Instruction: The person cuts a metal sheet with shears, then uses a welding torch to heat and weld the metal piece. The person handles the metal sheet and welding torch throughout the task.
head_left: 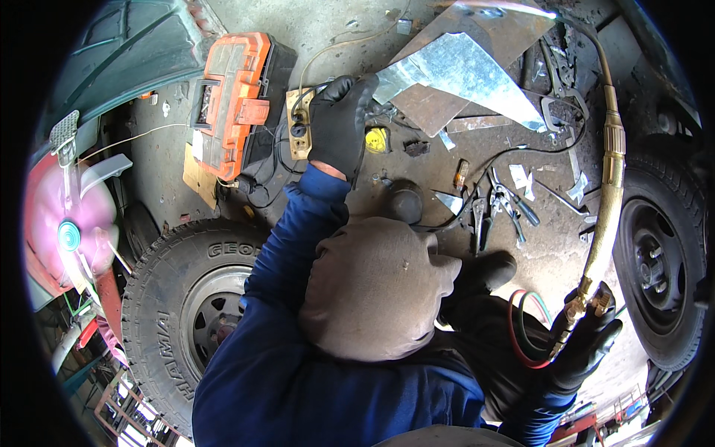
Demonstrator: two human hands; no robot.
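My left hand [337,127], in a black glove, reaches forward and is closed at the left corner of a shiny sheet-metal piece [462,78]. Its fingertips are partly hidden. Under that piece lies a larger brown metal plate [428,108]. On the right, my gloved right hand [592,339] is wrapped round the valve end of a brass gas torch [612,153]. The torch's long tube bends left at the top, where a pinkish flame streak shows at the tip. Red and green hoses [519,339] loop beside the right hand. A rounded, beige cloth-covered form [380,290] sits before my chest.
An orange and black toolbox [231,104] stands left of a socket board [299,127]. Near a yellow tape measure [377,139] lie pliers [506,201], a screwdriver [462,173] and metal scraps. Tyres [175,313] flank me both sides; a pink-bladed fan [71,216] is far left.
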